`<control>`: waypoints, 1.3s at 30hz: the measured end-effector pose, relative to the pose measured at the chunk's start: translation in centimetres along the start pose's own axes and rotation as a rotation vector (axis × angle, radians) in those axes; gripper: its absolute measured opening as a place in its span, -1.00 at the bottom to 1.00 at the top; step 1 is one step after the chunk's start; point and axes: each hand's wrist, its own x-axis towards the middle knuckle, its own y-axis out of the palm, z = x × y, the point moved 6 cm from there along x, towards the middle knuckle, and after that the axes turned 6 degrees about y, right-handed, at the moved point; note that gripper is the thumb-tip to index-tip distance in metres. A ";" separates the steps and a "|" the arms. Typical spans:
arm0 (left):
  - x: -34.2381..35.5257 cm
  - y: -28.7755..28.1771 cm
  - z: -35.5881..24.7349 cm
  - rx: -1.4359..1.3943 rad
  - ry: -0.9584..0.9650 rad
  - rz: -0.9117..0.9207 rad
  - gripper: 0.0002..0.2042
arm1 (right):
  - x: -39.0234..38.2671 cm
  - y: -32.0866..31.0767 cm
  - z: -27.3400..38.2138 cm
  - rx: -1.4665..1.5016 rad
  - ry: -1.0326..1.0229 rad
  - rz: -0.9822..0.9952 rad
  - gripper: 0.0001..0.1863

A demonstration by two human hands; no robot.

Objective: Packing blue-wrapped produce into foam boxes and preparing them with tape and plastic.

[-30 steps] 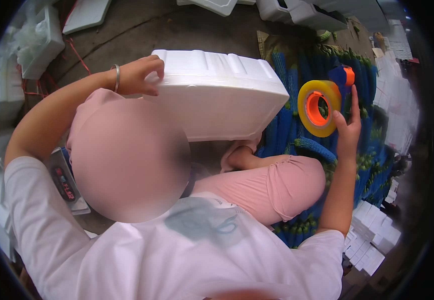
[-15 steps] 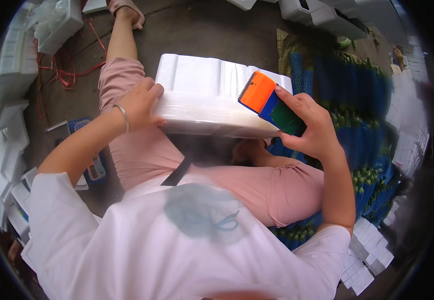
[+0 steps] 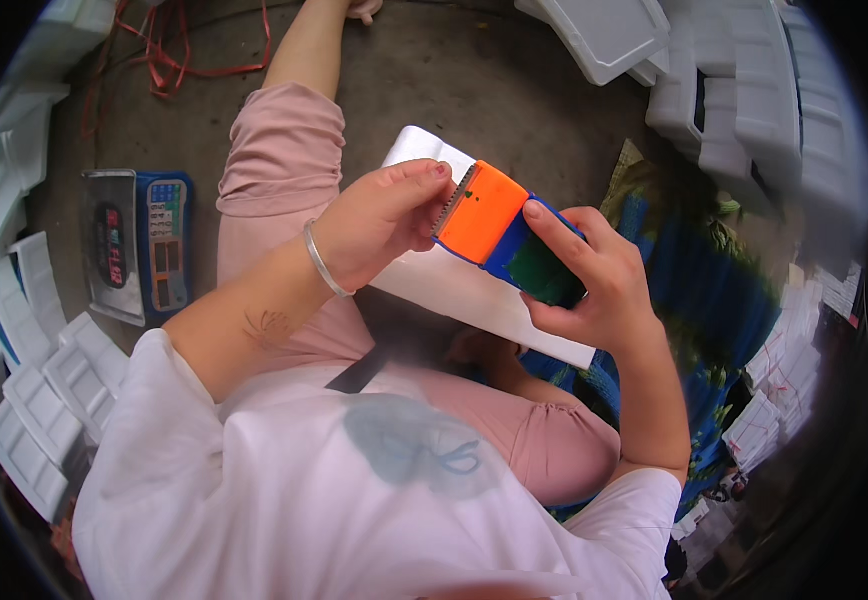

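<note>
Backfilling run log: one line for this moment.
right hand: holds tape dispenser | left hand: at dispenser's toothed edge, contact unclear | white foam box: below hands | scale: on floor, left

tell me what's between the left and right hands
In the head view: the orange and blue tape dispenser, its toothed end by the left hand, its other end in the right hand.

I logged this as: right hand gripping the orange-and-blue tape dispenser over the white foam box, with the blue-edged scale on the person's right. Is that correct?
Not quite: the blue-edged scale is on the person's left, as the head view shows. The right hand does grip the orange-and-blue tape dispenser over the white foam box.
</note>
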 end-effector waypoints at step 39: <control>7.4 -7.8 -0.7 1.562 0.107 -0.426 -0.46 | 0.7 -1.8 -8.4 -0.132 0.241 0.499 -0.29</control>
